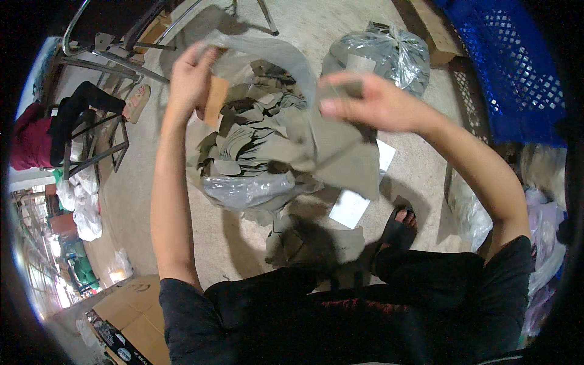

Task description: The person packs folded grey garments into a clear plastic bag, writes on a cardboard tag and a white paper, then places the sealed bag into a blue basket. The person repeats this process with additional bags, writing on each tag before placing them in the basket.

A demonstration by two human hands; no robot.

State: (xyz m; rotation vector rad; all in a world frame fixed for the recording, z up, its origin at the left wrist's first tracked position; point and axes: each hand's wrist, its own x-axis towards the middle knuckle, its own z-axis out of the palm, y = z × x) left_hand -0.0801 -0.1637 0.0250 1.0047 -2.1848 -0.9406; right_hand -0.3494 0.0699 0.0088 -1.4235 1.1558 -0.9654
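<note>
A large clear plastic bag (283,58) stands open on the floor, filled with many grey-green cut fabric pieces (249,137). At the bag's far left rim my left hand (191,79) is closed, its fingers curled on the plastic. Against its palm side is a small tan card-like piece (215,100); whether the hand grips it, I cannot tell. My right hand (374,103), blurred by motion, is closed on a grey-green fabric piece to the right of the bag's opening. Below it spreads a broad grey-green fabric sheet (350,155), covering the bag's right side.
Behind the right hand sits a tied plastic bag (395,58). White sheets (350,208) and more fabric (313,243) lie near my sandalled foot (401,222). A blue crate (511,73) stands right. Left are a metal stool (100,143) with a seated person, and a cardboard box (137,310).
</note>
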